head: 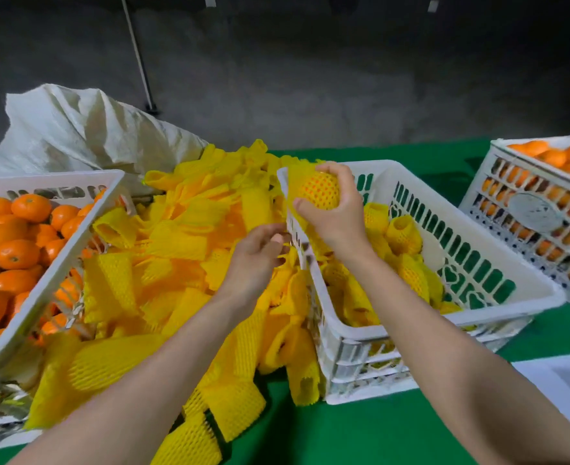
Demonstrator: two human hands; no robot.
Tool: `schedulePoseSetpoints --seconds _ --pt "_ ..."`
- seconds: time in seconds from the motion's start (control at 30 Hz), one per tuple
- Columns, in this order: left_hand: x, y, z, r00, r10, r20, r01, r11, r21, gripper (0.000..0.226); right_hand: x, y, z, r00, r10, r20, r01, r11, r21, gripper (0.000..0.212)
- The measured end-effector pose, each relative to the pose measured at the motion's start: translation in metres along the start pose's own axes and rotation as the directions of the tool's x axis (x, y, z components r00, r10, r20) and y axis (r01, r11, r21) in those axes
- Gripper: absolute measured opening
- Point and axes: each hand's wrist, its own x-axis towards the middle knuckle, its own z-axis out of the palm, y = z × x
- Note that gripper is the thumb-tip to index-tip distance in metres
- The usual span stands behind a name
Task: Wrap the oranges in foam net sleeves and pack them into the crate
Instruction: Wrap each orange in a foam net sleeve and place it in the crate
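Gripping round orange (320,191) in stretchy foam net (292,182) w/ R hand (337,213) over slotted crate (495,310).
Holding L hand (260,253) loosely curled, empty.

Fruit packing station, packhouse or warehouse type, not a home. Cues: white slotted crate (75,229) at left heaped with loose oranges (17,253), another full crate (528,209) at far right, a middle crate (518,276) holding sleeved oranges (407,236). Big loose heap of yellow foam net sleeves (176,256) between the left and middle crates, on a green-covered table (377,431). Crumpled white woven sack (75,129) behind the heap. Bare rough grey concrete wall (310,78) at the back, dim light, thin cable (139,62) running down it
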Motion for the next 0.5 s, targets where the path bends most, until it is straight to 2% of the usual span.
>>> schedulePoseSetpoints --seconds 0.1,0.17,0.23,0.3,0.43,0.5 --pt "-0.001 0.009 0.032 0.99 0.095 0.105 -0.116 0.969 0.218 0.026 0.035 0.034 -0.027 0.979 0.204 -0.021 -0.204 0.959 -0.196 0.047" --pt "0.008 0.002 0.039 0.987 0.097 0.131 -0.136 0.935 0.327 0.031 0.046 0.056 -0.036 0.925 0.364 0.109 -0.284 0.851 -0.441 0.049" --pt "0.014 0.0 0.042 0.987 0.092 0.134 -0.137 0.914 0.383 0.033 0.047 0.074 -0.036 0.83 0.479 0.286 -0.203 0.738 -0.644 0.053" --pt "0.017 -0.001 0.042 0.988 0.092 0.126 -0.136 0.903 0.408 0.035 0.043 0.083 -0.028 0.733 0.547 0.404 -0.102 0.676 -0.73 0.054" --pt "0.014 0.002 0.038 0.985 0.064 0.161 -0.123 0.912 0.392 0.036 0.034 0.085 -0.018 0.64 0.597 0.485 -0.012 0.638 -0.77 0.057" --pt "0.011 0.006 0.035 0.979 0.042 0.201 -0.117 0.918 0.378 0.035 0.027 0.089 -0.016 0.563 0.649 0.512 0.036 0.599 -0.8 0.065"
